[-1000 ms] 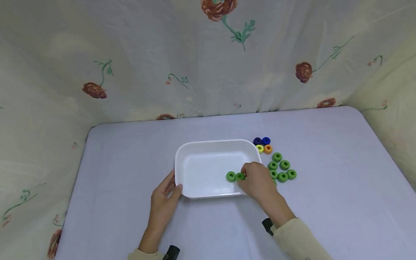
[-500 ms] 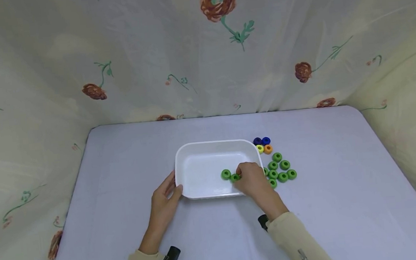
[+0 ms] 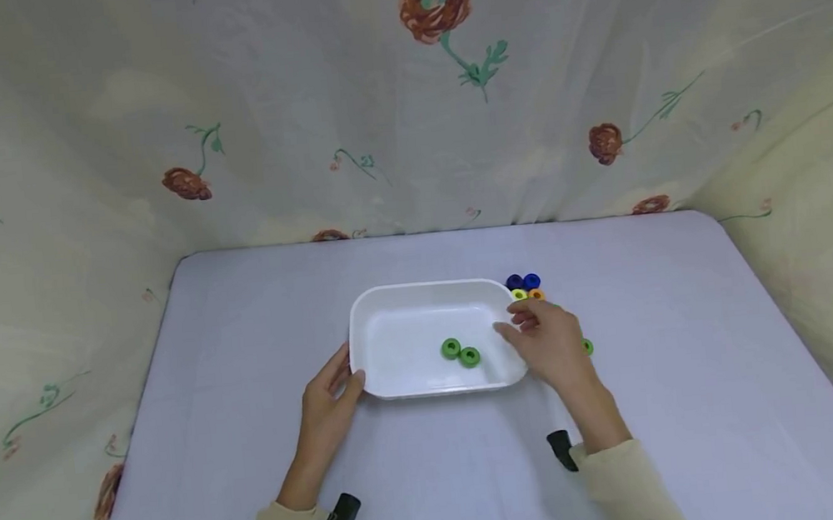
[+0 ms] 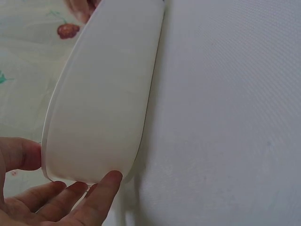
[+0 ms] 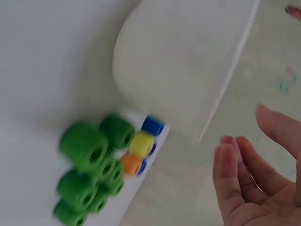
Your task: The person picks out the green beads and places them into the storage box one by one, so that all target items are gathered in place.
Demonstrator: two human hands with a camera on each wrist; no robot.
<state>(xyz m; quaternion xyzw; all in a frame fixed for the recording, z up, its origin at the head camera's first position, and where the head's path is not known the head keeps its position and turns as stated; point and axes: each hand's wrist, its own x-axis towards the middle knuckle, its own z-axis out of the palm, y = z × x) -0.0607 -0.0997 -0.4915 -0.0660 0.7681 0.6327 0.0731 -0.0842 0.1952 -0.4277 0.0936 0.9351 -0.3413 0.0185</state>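
left hand (image 3: 328, 411) grips one tray (image 3: 401, 333), two green beads (image 3: 450, 342) inside; nearer tabletop's (image 3: 437, 476) right edge, released right hand (image 3: 554, 343) partly hides twelve beads (image 5: 77, 143), eight green.

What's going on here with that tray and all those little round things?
A person's left hand is holding one end of a white tray. The right hand is by the other end, thumb and fingers apart, with nothing in it. Two green rings lie in the tray. More green ones sit outside it on the table, near blue, yellow and orange ones.
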